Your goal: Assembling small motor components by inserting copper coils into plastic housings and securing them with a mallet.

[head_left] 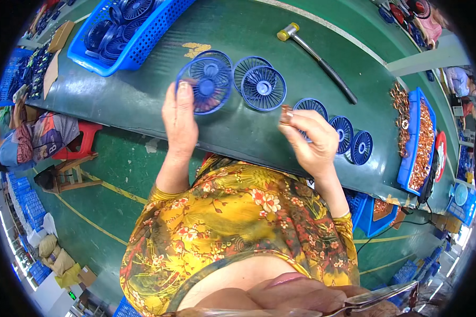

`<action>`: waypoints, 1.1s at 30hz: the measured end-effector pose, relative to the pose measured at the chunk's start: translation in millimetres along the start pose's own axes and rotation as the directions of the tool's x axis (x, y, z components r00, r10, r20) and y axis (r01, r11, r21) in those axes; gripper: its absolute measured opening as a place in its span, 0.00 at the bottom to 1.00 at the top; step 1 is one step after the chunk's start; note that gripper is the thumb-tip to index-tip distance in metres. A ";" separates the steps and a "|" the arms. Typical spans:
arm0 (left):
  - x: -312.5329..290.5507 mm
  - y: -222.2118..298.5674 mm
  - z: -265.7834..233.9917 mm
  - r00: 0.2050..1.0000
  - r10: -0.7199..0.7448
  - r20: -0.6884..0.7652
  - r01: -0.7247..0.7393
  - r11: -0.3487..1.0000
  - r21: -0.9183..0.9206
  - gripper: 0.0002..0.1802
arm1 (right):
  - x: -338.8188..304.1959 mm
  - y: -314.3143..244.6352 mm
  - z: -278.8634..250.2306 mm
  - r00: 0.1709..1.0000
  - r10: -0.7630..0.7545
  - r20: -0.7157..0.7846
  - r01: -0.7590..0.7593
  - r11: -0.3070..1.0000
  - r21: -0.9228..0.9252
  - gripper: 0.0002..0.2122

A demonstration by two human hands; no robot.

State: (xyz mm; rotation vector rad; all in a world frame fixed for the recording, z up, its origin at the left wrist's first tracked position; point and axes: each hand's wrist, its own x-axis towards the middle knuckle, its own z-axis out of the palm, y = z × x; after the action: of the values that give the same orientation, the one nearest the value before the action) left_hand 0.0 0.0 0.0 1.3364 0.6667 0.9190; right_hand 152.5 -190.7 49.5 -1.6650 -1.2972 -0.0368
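My left hand (180, 119) grips the edge of a round blue fan grille (205, 87), thumb on top, and holds it tilted over the bench; it is slightly blurred. Partly behind it lies another blue grille (218, 55). Between the fingertips of my right hand (316, 138) is a small copper-coloured metal part (285, 114), its exact kind too small to make out. Two overlapping grilles, the front one (264, 89) face up, lie between my hands. A row of several more grilles (360, 147) runs to the right, the nearest partly hidden by my right hand.
On the green bench (238, 31), a hammer (322, 63) with a yellow head lies beyond my right hand. A blue basket (137, 58) of grilles stands at the far left. At the right is a blue tray (413, 100) of copper-coloured parts, with more parts (400, 119) loose beside it.
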 end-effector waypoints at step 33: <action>-18.7 11.9 55.0 0.926 0.082 0.368 -0.184 0.950 0.253 0.13 | 20.1 -3.8 36.3 0.986 -0.045 0.161 0.105 0.915 -0.390 0.05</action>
State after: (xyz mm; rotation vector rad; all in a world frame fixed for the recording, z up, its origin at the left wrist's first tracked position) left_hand 35.0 -44.4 17.8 1.7719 0.4392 0.6784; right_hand 139.8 -151.3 44.4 -1.9898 -1.5434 -0.2408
